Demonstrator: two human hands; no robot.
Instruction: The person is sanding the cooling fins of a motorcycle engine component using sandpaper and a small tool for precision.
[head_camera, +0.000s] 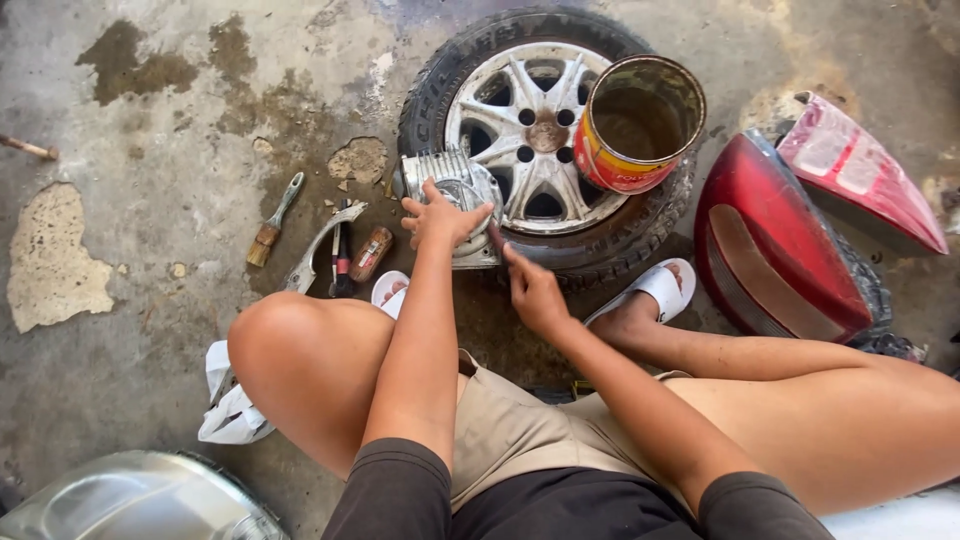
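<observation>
I squat over a stained concrete floor. My left hand (440, 215) rests on top of a finned grey metal engine cover (452, 190), gripping it against a car wheel (530, 130) that lies flat. My right hand (530, 290) is closed around a thin dark-handled tool (497, 238) whose tip touches the lower right edge of the cover. An open rusty tin can (640, 125), red and yellow outside, stands tilted on the wheel's rim.
Left of the cover lie a paintbrush (272, 220), a curved metal part (320, 245), a dark tool (340, 262) and a small brown bottle (371, 253). Red tail-light lenses (780, 240) sit right. A white rag (228, 400) and a shiny metal piece (140, 500) lie lower left.
</observation>
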